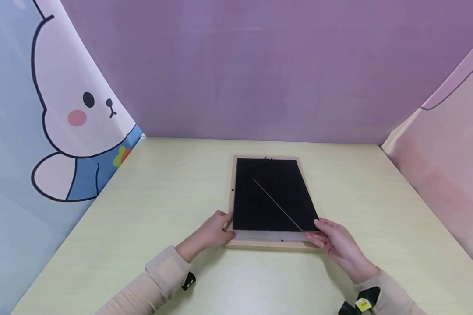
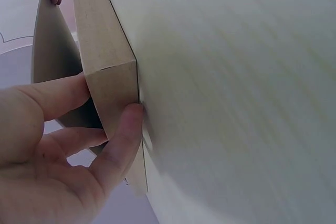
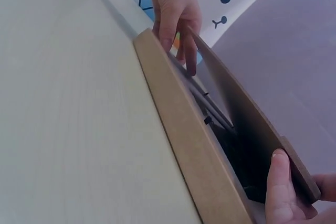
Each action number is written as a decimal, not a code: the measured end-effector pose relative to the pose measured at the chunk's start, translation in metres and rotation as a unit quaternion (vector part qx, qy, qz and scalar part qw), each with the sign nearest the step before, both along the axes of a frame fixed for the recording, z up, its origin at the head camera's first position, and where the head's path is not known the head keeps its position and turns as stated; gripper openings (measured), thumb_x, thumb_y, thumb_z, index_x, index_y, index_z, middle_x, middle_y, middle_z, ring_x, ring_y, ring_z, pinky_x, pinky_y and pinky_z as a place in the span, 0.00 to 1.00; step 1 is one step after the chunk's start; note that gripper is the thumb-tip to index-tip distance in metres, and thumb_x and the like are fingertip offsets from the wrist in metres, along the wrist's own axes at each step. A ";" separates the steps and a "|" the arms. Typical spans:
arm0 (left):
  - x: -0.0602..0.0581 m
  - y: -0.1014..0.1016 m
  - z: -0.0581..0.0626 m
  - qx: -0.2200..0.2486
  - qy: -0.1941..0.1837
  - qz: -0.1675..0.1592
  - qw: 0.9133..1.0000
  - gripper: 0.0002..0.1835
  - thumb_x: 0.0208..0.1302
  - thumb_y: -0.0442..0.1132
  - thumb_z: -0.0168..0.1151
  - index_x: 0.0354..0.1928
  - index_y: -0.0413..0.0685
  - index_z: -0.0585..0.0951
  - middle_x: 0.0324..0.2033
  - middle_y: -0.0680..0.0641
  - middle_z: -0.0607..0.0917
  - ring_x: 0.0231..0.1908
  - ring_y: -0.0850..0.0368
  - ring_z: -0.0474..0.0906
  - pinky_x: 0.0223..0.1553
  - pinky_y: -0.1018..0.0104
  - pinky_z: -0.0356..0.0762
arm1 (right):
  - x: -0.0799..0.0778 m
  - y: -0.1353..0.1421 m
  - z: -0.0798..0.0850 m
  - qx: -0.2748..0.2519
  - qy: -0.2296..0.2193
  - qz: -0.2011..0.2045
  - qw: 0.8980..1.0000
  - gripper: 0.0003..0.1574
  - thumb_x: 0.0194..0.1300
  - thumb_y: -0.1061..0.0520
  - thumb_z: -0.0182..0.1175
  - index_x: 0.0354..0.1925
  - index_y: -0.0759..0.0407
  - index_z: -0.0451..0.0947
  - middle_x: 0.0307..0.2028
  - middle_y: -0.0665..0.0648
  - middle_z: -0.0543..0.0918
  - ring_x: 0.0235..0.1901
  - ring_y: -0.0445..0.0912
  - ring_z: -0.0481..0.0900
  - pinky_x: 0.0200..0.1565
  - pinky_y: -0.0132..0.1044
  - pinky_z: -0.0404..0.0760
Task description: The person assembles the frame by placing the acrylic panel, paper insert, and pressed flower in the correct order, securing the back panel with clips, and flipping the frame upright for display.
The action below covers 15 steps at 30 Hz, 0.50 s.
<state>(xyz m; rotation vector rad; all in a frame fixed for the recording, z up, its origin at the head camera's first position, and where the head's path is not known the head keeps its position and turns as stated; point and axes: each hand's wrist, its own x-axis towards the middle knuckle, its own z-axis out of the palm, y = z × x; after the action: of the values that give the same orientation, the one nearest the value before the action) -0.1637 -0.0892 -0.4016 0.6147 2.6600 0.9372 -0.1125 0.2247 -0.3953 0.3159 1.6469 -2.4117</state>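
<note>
A light wooden picture frame (image 1: 273, 246) lies on the table with its back facing up. Over it sits a black backing board (image 1: 268, 197), its near edge tilted up off the frame in the right wrist view. My right hand (image 1: 340, 247) pinches the board's near right corner between thumb and fingers (image 3: 278, 182). At the near left, my left hand (image 1: 213, 229) grips the side of the frame, thumb and fingertips on either side of the wood in the left wrist view. A thin pale diagonal edge crosses the board. Below the board's near edge, a whitish strip shows inside the frame.
The pale table (image 1: 173, 183) stretches out around the frame. A purple panel (image 1: 260, 70) stands at the back, with a cartoon-printed panel (image 1: 12, 144) on the left and a pink one (image 1: 445, 162) on the right. Small dark tabs (image 3: 208, 120) stick out from the frame's inner edge.
</note>
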 end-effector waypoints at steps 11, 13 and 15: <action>0.001 -0.002 -0.002 0.019 0.002 0.006 1.000 0.44 0.55 0.34 0.63 0.69 0.34 0.50 0.50 0.29 0.69 0.32 0.53 0.69 0.34 0.59 0.70 | 0.000 0.000 -0.004 0.023 -0.008 0.013 1.000 0.12 0.70 0.66 0.44 0.49 0.71 0.56 0.31 0.56 0.80 0.29 0.46 0.83 0.38 0.33 0.78; 0.002 -0.002 -0.002 0.026 0.003 0.006 1.000 0.44 0.55 0.33 0.63 0.70 0.38 0.50 0.50 0.30 0.69 0.31 0.55 0.68 0.32 0.61 0.70 | 0.000 -0.002 -0.005 0.037 -0.007 0.011 0.999 0.16 0.70 0.66 0.44 0.52 0.73 0.54 0.31 0.56 0.80 0.29 0.47 0.83 0.38 0.33 0.79; 0.003 -0.003 -0.001 0.034 -0.002 0.006 0.999 0.43 0.55 0.32 0.63 0.70 0.41 0.51 0.51 0.30 0.69 0.29 0.56 0.68 0.30 0.62 0.70 | -0.001 -0.003 -0.006 0.055 -0.003 0.005 0.998 0.21 0.70 0.66 0.43 0.56 0.76 0.51 0.32 0.57 0.80 0.29 0.47 0.83 0.37 0.34 0.79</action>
<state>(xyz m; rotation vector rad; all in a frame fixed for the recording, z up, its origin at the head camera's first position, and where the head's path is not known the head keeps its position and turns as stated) -0.1610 -0.0917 -0.4029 0.6117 2.6415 1.0356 -0.1134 0.2220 -0.4011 0.3297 1.7786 -2.3147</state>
